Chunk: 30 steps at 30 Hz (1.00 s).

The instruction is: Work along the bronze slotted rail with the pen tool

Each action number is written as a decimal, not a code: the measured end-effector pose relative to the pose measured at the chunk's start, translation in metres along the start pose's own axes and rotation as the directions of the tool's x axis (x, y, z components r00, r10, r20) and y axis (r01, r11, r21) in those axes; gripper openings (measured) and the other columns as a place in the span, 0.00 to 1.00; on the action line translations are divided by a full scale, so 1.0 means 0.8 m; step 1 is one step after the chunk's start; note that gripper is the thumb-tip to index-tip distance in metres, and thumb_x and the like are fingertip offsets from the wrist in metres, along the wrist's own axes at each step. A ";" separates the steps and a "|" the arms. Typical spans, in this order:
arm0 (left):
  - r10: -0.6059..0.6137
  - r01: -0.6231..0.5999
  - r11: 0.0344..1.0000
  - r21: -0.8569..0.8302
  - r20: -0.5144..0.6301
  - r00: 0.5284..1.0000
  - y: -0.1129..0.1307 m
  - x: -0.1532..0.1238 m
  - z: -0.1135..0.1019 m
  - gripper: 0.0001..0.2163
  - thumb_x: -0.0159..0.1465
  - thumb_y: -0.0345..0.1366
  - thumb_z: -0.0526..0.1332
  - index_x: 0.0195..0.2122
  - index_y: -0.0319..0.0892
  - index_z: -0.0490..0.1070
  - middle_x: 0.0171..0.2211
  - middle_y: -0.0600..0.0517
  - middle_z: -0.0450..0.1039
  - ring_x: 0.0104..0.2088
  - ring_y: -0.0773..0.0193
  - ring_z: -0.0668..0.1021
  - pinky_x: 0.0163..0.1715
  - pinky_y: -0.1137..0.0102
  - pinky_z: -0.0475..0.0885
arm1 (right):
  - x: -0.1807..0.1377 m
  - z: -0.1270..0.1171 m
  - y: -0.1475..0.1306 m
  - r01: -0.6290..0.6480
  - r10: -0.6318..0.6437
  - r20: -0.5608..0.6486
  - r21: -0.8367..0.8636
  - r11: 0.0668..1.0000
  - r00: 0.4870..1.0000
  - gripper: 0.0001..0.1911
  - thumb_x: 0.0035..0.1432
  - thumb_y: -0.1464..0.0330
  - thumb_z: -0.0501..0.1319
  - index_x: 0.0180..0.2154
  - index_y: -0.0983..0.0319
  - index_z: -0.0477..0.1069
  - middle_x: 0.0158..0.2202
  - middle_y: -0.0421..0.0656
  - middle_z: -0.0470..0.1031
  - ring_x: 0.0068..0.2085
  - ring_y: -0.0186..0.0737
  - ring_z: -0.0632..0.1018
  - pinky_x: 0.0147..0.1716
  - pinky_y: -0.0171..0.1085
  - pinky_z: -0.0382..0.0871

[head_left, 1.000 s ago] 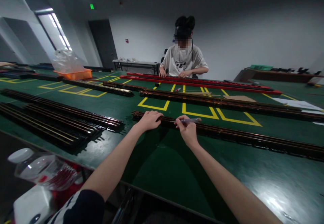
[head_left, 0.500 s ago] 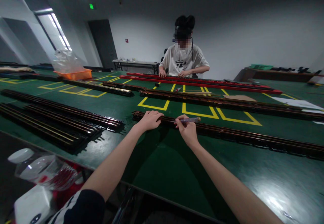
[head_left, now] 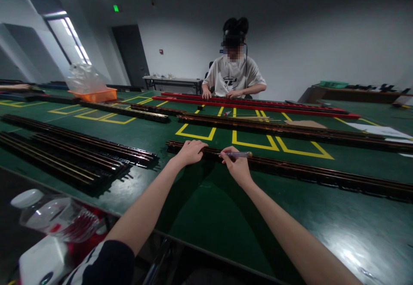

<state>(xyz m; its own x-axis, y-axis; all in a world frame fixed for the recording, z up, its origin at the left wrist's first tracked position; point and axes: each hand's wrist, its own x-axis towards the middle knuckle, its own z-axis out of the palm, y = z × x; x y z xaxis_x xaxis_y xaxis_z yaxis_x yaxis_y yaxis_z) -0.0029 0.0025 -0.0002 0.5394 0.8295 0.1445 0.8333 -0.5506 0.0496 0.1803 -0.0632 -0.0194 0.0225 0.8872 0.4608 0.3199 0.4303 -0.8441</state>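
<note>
A long dark rail [head_left: 290, 171] with copper-coloured strips lies across the green table [head_left: 209, 216] in front of me. My left hand [head_left: 190, 151] rests on its left end, fingers curled over the top edge. My right hand [head_left: 237, 167] is closed on a pen-like tool [head_left: 237, 154] with a clear barrel, lying almost flat along the rail, its tip pointing left at the rail's top.
More dark rails [head_left: 74, 151] lie to the left and another long rail [head_left: 284, 130] lies beyond mine. Across the table a person [head_left: 234, 76] sits at red rails [head_left: 254, 104]. An orange tray [head_left: 93, 93] stands far left. A plastic bottle [head_left: 51, 216] is at the lower left.
My right hand and the tool have slid slightly left along the rail. The left hand stays on the rail's end.
</note>
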 end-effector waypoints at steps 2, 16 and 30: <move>0.005 -0.005 1.000 0.000 -0.003 1.000 -0.001 0.000 0.000 0.20 0.60 0.30 0.49 0.54 0.44 0.65 0.54 0.47 0.69 0.54 0.55 0.69 0.54 0.57 0.62 | 0.000 0.001 0.000 0.000 0.000 0.002 -0.001 1.000 1.000 0.10 0.56 0.60 0.58 0.30 0.60 0.68 0.28 0.41 0.75 0.27 0.38 0.76 0.28 0.38 0.73; 0.035 -0.035 0.999 -0.002 0.011 0.999 0.008 0.002 -0.002 0.23 0.60 0.26 0.46 0.56 0.45 0.64 0.55 0.47 0.69 0.55 0.56 0.69 0.53 0.58 0.62 | 0.001 0.001 0.000 -0.008 0.007 -0.053 -0.009 1.000 0.999 0.13 0.56 0.57 0.58 0.30 0.60 0.68 0.27 0.43 0.77 0.26 0.39 0.77 0.26 0.38 0.72; 0.014 -0.015 1.000 -0.013 -0.012 1.000 0.005 -0.004 -0.003 0.22 0.60 0.25 0.47 0.54 0.42 0.65 0.52 0.44 0.70 0.53 0.54 0.70 0.53 0.57 0.62 | 0.000 0.001 0.002 -0.003 0.003 -0.043 -0.002 1.000 0.999 0.12 0.58 0.58 0.57 0.31 0.60 0.68 0.29 0.43 0.76 0.27 0.39 0.76 0.27 0.38 0.72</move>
<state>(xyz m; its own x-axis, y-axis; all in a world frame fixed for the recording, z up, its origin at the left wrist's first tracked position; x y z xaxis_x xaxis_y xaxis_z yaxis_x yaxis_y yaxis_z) -0.0016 -0.0027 0.0017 0.5499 0.8203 0.1570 0.8237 -0.5638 0.0603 0.1802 -0.0623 -0.0206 0.0643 0.8804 0.4698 0.3215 0.4274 -0.8450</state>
